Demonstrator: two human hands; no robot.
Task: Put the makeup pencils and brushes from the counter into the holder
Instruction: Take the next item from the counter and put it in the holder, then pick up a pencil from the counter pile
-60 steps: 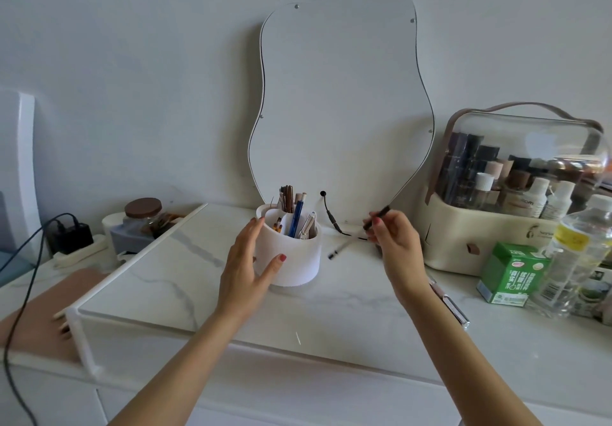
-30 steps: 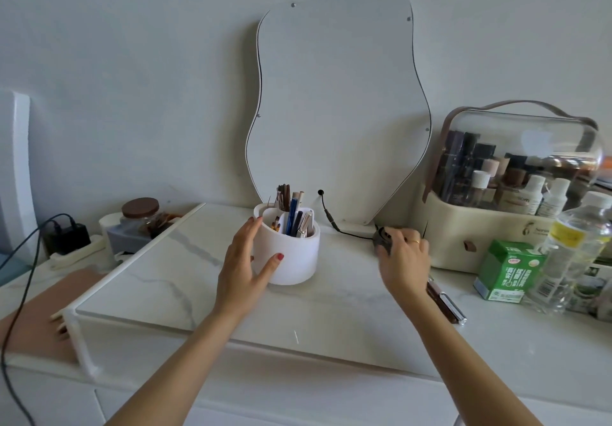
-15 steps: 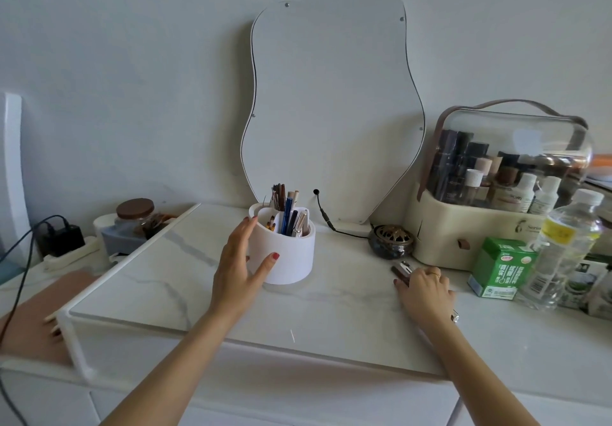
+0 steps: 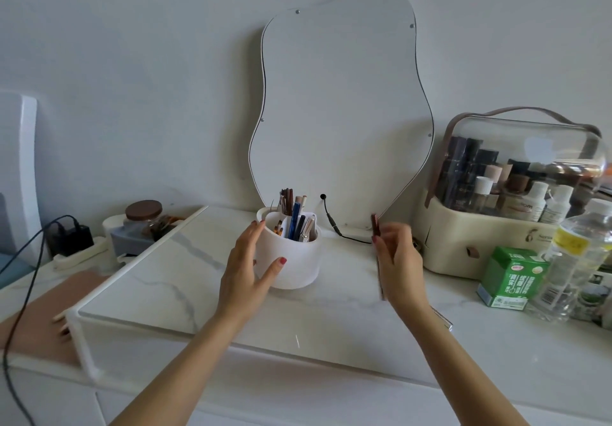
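Little can be read here. The green carton on the worktop carries white Chinese characters on its front, too small to make out, and a barcode low on its side. A white bottle inside the clear-lidded cosmetics case has grey lettering ending perhaps in "om". The case's cream front bears a small logo with faint lettering, illegible. The clear plastic bottle has a yellow label and a barcode, print unreadable.
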